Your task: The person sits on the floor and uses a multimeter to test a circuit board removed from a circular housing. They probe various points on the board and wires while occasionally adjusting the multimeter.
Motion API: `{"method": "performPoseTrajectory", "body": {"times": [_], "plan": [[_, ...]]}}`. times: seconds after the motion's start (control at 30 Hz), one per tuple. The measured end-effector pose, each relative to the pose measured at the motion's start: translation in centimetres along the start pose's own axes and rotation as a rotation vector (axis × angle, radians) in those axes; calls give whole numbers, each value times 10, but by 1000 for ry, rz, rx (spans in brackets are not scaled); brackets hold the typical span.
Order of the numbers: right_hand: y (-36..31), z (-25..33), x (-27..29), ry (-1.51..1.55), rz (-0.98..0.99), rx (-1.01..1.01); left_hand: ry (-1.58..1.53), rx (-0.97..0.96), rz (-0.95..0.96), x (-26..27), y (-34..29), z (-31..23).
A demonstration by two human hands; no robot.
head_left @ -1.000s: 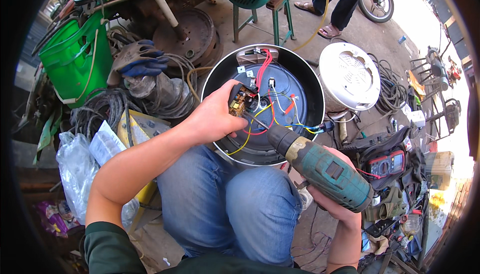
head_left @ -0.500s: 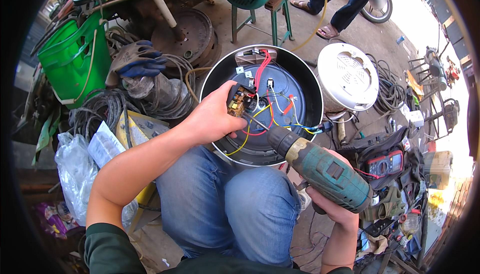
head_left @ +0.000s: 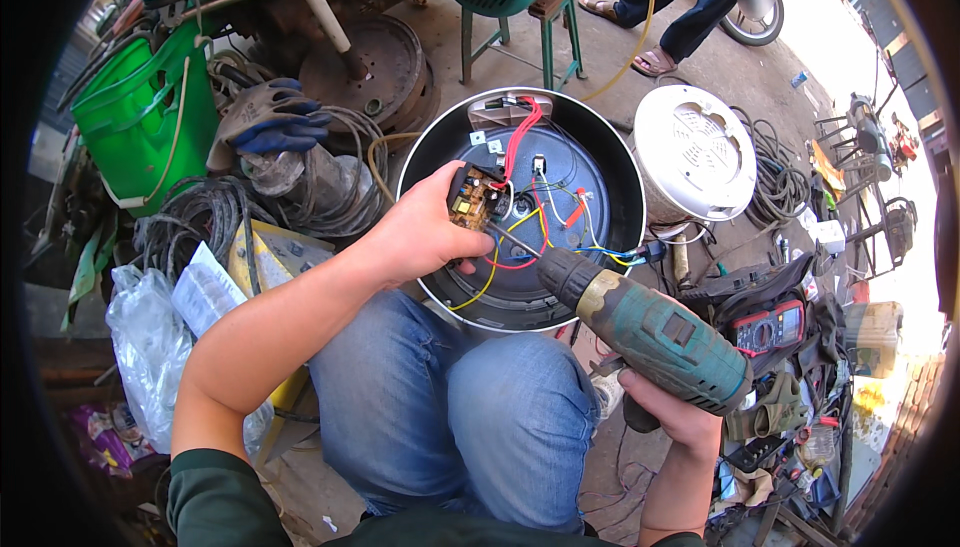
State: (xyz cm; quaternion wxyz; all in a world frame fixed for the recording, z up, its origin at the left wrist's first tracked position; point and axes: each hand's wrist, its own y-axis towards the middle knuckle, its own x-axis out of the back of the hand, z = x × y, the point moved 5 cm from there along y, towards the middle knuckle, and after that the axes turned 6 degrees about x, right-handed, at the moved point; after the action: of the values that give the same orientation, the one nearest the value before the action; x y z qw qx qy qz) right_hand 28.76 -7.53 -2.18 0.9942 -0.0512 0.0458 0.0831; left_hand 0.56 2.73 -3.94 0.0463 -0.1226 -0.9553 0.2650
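Note:
My left hand (head_left: 436,231) is closed on a small circuit board (head_left: 472,199) in a dark holder, tilted over the near left part of a round black pot-like housing (head_left: 408,172). Red, yellow and blue wires (head_left: 522,137) run from inside the housing, some up to the board. With my right hand (head_left: 672,409) I grip a teal cordless drill (head_left: 668,332) by its handle. Its long bit (head_left: 515,239) points up and left, the tip close to the board's lower edge beside my left fingers. Whether the tip touches the board is hidden.
A white round appliance (head_left: 696,152) stands right of the housing. Farther right lie a red multimeter (head_left: 768,329), a tool bag and coiled cable. On the left are a green bucket (head_left: 150,127), work gloves (head_left: 270,119) and a plastic bag (head_left: 150,347). Another person's legs (head_left: 690,7) stand at the back.
The drill has shifted slightly right and down in my right hand. The circuit board has turned a little, showing more of its component face; my left hand still holds it.

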Motion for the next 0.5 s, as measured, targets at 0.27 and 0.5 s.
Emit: {"method": "performPoseTrajectory", "body": {"times": [0.27,0.5], "plan": [[-9,6,6,-5,-52,-34,-75,56,48,7,1,3],[-117,-19,90,301,-343,16,-116,101,-21,15,0,9]]}}
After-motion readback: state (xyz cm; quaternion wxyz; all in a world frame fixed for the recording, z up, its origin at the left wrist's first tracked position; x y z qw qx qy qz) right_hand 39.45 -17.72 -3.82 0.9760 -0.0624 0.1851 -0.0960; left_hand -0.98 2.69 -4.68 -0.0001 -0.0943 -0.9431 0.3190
